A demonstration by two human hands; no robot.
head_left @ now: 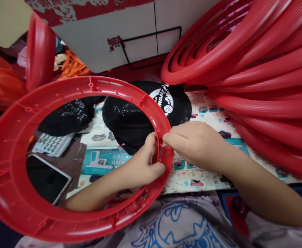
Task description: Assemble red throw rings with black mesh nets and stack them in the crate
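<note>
A large red plastic ring (19,155) is tilted in front of me, its hollow, ribbed inner side facing up. Through its opening reaches my left arm, and my left hand (151,160) grips the ring's right-hand rim with the fingers wrapped over it. My right hand (189,143) is closed in a pinch at the same stretch of rim, its fingertips against a small post inside the channel; whatever they hold is hidden. Below and behind the ring lies a black fabric piece (130,124) with a white printed logo. Small metal-looking bits (143,195) show in the ring's lower channel.
Many red ring halves (243,79) are stacked at the right. A white box (99,44) and a black wire stand (153,33) are at the back. A tablet (47,181), a calculator (53,144) and another black fabric piece (65,119) lie at the left. Printed cardboard (192,184) covers the table.
</note>
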